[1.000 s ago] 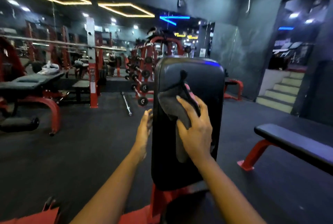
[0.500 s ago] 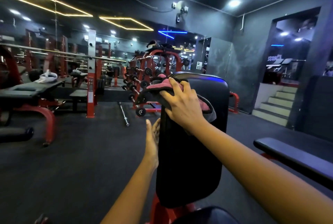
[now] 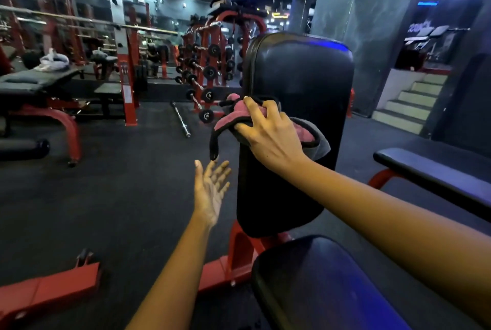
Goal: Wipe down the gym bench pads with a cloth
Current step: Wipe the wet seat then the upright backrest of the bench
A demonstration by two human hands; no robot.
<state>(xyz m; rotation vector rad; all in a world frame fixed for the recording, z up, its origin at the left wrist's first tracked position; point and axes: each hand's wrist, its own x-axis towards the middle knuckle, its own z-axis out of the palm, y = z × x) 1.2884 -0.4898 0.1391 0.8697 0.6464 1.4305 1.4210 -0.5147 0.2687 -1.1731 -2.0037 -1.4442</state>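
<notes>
1. right grip (image 3: 268,138) clutches pink-grey cloth (image 3: 231,121) against upright back pad (image 3: 300,77), mid-height.
2. left grip (image 3: 211,191) spread, empty, beside pad.
3. estimate: back pad mid-wipe; seat pad (image 3: 318,290) likely still to do.

cloth (image 3: 227,121): I see it only in part; my right hand (image 3: 268,138) covers its middle.
back pad (image 3: 297,74): the strip beneath cloth and hand is hidden from me.
seat pad (image 3: 318,290): cut off by the bottom edge.
flat pad (image 3: 438,173): cut off by the right edge.
dumbbells (image 3: 210,73): markings too small for me to read.
</notes>
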